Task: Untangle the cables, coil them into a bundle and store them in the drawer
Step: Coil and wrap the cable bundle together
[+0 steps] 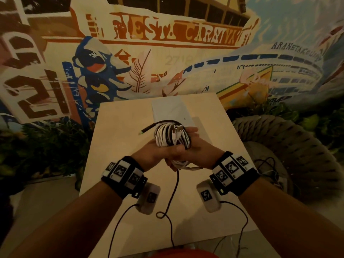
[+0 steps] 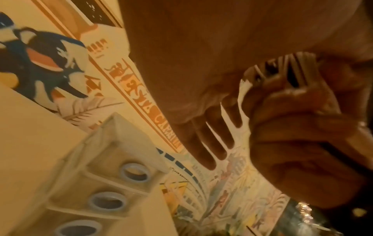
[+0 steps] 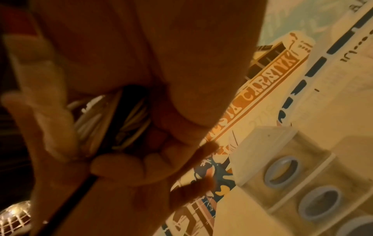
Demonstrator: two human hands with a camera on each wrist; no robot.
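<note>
In the head view a coiled bundle of black and white cables hangs above the wooden table. My left hand grips its near left side. My right hand wraps it from the right, fingers reaching past its far side. A black end with a green tip sticks out to the left. One black cable tail hangs from the bundle and loops on the table. The left wrist view shows the coils between both hands; the right wrist view shows the coils under my palm. A small white drawer unit stands behind the bundle.
The drawer unit has round blue-rimmed pulls on its fronts. A woven rope basket with thin dark wires sits right of the table. Plants stand to the left, and a painted wall is behind.
</note>
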